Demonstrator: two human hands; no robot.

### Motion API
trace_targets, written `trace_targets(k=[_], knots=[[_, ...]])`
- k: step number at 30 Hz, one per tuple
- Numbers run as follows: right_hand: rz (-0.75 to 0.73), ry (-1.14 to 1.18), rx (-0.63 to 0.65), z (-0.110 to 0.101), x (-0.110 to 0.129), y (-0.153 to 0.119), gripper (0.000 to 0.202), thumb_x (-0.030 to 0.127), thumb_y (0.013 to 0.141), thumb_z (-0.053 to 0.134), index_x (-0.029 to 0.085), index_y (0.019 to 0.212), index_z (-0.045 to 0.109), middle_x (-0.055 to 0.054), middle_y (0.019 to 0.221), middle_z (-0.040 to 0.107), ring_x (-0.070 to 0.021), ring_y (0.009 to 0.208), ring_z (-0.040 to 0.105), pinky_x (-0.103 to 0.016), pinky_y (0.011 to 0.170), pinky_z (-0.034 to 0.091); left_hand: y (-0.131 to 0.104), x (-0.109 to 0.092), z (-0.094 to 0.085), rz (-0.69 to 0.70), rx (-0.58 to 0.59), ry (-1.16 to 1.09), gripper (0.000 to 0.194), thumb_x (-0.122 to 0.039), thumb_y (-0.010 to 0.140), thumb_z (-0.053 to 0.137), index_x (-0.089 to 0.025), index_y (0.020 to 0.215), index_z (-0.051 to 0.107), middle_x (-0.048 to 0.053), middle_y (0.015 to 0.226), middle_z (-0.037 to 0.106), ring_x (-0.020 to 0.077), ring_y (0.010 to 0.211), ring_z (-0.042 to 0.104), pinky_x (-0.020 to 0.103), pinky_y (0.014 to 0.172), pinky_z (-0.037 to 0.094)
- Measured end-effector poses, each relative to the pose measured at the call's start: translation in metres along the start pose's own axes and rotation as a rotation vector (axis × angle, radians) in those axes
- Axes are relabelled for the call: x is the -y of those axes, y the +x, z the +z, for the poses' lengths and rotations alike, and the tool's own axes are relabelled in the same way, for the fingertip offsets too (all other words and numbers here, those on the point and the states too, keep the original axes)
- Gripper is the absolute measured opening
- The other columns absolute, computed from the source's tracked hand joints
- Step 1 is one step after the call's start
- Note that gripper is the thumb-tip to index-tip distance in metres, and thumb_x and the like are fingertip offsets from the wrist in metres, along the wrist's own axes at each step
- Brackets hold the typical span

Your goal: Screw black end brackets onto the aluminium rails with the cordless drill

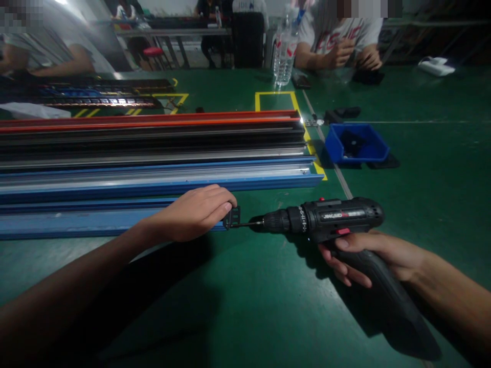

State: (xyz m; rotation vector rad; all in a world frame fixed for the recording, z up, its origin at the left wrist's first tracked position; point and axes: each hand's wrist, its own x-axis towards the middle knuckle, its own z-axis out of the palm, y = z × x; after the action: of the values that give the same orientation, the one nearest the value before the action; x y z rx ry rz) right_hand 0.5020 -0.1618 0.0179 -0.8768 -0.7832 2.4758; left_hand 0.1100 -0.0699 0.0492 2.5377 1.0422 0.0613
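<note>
In the head view, your left hand [201, 212] curls over the right end of the nearest blue rail [88, 220], thumb and fingertips pressed to a small black end plate [235, 216], probably to keep plate and rail from shifting. Your right hand [372, 250] wraps the handle of a black power drill [337, 217], index finger beneath the body, near the red switch. The drill lies level, its bit in line with the rail and meeting the plate's lower edge, seemingly so it pushes straight in. Your left fingers sit just above the bit, tight quarters. Behind, parallel blue [161, 185], black and orange rails [153, 121] crowd that hand's far side. Beyond the drill stands a blue bin [358, 151] of dark parts; farther back are water bottles [284, 56] and a co-worker's hands [347, 53], well apart from yours.
</note>
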Motion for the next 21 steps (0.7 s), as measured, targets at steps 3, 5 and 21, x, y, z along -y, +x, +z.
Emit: trace_targets(k=[3,5,21], knots=[[0.000,-0.007,0.005,-0.0014,-0.0001,0.0003,0.028,0.037,0.098,0.076,0.010,0.103,0.081,-0.005,0.081,0.073,-0.0077,0.052,0.065,-0.023,0.067,0.059,-0.0001,0.0011,0.0008,0.001,0.000,-0.006,0.044,-0.038,0.112,0.029,-0.020,0.118,0.069,0.007,0.120,0.073,0.0237,0.113,0.065,0.039,0.102,0.047],[0.001,-0.002,0.009,-0.0023,0.0000,0.0006,0.027,0.036,0.098,0.077,0.009,0.105,0.081,-0.005,0.081,0.073,-0.0077,0.053,0.066,-0.024,0.068,0.060,-0.0005,0.0019,0.0013,0.006,-0.007,-0.007,0.044,-0.038,0.112,0.030,-0.020,0.118,0.069,0.007,0.120,0.073,0.0238,0.112,0.065,0.039,0.102,0.047],[-0.027,-0.039,0.031,-0.0008,0.0020,0.0011,0.028,0.037,0.102,0.072,0.010,0.106,0.080,-0.002,0.080,0.072,-0.0063,0.053,0.063,-0.023,0.069,0.059,-0.0004,-0.0048,-0.0032,0.041,-0.030,-0.015,0.042,-0.035,0.111,0.032,-0.018,0.115,0.070,0.008,0.115,0.074,0.0242,0.108,0.065,0.038,0.097,0.048]])
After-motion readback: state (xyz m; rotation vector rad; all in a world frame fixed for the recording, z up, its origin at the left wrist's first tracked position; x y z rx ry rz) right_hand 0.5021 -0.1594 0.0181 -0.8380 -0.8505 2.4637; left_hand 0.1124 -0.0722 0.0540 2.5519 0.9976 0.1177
